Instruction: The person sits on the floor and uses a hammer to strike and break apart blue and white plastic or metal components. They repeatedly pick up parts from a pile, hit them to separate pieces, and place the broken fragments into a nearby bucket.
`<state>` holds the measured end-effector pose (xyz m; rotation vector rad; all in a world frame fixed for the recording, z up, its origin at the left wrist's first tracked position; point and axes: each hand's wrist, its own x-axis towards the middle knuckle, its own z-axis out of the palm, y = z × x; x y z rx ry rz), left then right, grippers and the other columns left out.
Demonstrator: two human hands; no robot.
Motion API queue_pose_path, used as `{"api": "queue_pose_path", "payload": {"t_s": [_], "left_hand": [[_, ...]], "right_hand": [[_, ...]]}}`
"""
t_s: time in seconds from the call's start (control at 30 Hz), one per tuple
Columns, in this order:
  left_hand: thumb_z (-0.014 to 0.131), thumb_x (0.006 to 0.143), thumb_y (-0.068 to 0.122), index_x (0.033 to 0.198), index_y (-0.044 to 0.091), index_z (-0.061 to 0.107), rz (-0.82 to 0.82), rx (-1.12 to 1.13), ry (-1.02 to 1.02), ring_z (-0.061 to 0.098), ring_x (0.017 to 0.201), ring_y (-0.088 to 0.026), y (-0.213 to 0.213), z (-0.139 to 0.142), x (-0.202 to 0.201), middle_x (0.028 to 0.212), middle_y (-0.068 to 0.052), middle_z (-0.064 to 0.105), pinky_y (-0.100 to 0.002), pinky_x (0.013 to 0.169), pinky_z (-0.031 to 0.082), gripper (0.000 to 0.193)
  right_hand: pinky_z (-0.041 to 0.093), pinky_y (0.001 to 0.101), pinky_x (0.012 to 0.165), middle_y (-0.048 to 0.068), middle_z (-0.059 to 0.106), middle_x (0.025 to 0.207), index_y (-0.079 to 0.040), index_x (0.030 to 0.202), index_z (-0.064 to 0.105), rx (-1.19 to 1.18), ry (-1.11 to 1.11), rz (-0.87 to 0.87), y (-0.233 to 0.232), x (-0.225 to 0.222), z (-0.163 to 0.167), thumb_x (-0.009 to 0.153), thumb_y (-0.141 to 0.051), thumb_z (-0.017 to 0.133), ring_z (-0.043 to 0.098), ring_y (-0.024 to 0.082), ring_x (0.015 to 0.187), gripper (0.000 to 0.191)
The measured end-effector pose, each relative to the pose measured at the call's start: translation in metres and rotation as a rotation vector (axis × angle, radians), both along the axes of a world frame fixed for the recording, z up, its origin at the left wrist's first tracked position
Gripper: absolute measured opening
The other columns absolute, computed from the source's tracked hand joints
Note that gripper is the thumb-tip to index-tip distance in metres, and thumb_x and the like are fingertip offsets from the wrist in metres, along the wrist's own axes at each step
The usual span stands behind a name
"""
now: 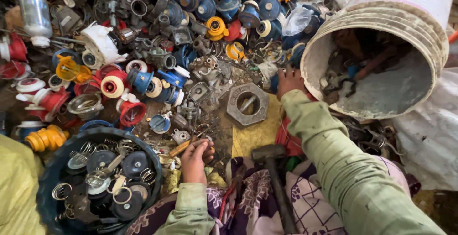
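Your left hand [194, 157] curls its fingers around a small wooden-handled tool [183, 146] beside the grey hexagonal metal nut [247, 104]. Your right hand [288, 80] spreads open-fingered, empty, over scrap near the tipped white plastic bucket [381, 15].

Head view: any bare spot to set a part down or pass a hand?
One bare patch: yellow mat, bordered by the grey hexagonal metal nut, the black hammer head and the right hand's green sleeve. Crowded: the pile of red and blue plastic fittings above the left hand.

No pkgs, signs or screens; only clear plastic bag [296, 21], top centre.
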<state>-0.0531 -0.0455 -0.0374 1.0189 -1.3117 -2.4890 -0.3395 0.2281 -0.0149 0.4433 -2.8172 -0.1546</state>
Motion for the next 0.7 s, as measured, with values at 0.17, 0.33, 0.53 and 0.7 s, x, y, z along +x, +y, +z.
{"api": "queue_pose_path", "payload": {"t_s": [0.17, 0.33, 0.53, 0.7], "left_hand": [[0.067, 0.094, 0.012, 0.104, 0.003, 0.073, 0.0, -0.03, -0.004, 0.067, 0.07, -0.012, -0.002, -0.004, -0.002, 0.094, -0.008, 0.077, -0.025, 0.06, 0.052, 0.015], [0.069, 0.092, 0.012, 0.104, 0.003, 0.071, -0.04, 0.012, 0.052, 0.066, 0.069, -0.013, -0.007, -0.015, -0.004, 0.092, -0.006, 0.076, -0.026, 0.059, 0.052, 0.015], [0.075, 0.091, 0.007, 0.116, 0.002, 0.071, -0.228, -0.346, 0.225, 0.063, 0.071, -0.015, 0.0, -0.014, -0.004, 0.091, -0.008, 0.071, -0.028, 0.063, 0.051, 0.026], [0.079, 0.07, 0.005, 0.141, 0.019, 0.048, -0.48, -0.509, 0.419, 0.07, 0.088, -0.015, 0.044, 0.015, 0.023, 0.107, -0.004, 0.072, -0.03, 0.073, 0.059, 0.079]], "right_hand": [[0.048, 0.0486, 0.097, 0.012, 0.058, 0.134, -0.01, 0.13, 0.058, -0.141, 0.077, 0.03, 0.003, 0.015, 0.003, 0.073, -0.025, 0.088, 0.051, 0.037, 0.122, 0.066], [0.052, 0.05, 0.093, 0.021, 0.066, 0.116, 0.0, 0.122, 0.061, -0.622, 0.127, 0.093, 0.004, 0.028, 0.063, 0.069, -0.035, 0.092, 0.06, 0.042, 0.106, 0.071], [0.058, 0.0383, 0.084, 0.015, 0.078, 0.102, -0.001, 0.119, 0.069, -1.205, -0.194, 0.222, 0.009, 0.111, 0.082, 0.088, -0.038, 0.079, 0.074, 0.023, 0.092, 0.05], [0.054, 0.0477, 0.083, 0.019, 0.073, 0.108, -0.008, 0.12, 0.07, -0.796, -0.113, 0.402, 0.012, 0.223, 0.054, 0.095, -0.01, 0.052, 0.07, 0.037, 0.097, 0.031]]}}
